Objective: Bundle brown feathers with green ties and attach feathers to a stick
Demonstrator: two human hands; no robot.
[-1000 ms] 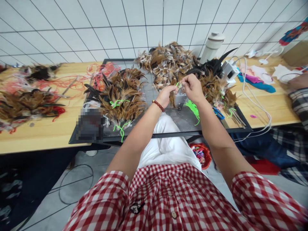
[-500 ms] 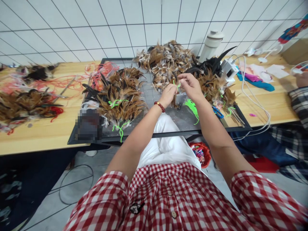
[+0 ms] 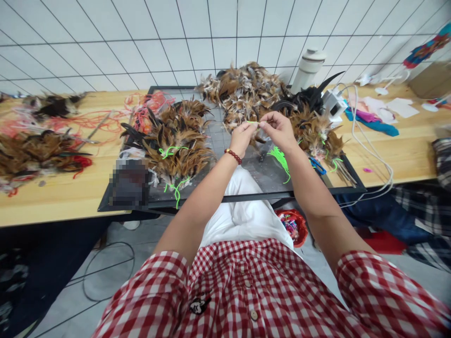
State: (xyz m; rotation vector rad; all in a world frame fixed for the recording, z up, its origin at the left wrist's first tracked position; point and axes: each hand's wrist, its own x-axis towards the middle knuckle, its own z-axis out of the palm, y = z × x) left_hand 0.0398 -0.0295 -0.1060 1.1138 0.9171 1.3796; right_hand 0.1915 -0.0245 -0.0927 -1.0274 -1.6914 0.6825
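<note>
My left hand (image 3: 244,137) and my right hand (image 3: 280,131) meet above the middle of a black-framed tray (image 3: 225,198). Their fingers are pinched on a short green string (image 3: 252,122), which runs between the fingertips. A few brown feathers (image 3: 260,140) show just below the fingers; whether a hand holds them is partly hidden. Under my right wrist lies a bundle of green strings (image 3: 281,162). Beyond my hands rises a big heap of brown and grey feathers (image 3: 246,89). Feather bunches tied with green string (image 3: 179,155) lie left of my left hand.
More feather bunches (image 3: 310,126) and blue-handled scissors (image 3: 317,165) lie at right, near a white bottle (image 3: 308,70) and a charger (image 3: 334,103) with a white cable (image 3: 373,150). Pink strings (image 3: 105,119) spread leftward. A red basket (image 3: 301,230) stands below; a neighbour's plaid sleeve (image 3: 443,159) is at far right.
My fingertips have come together, and the green string now stretches between them rather than sticking up from my left hand. At the far right, the neighbour's hand has left the view.
</note>
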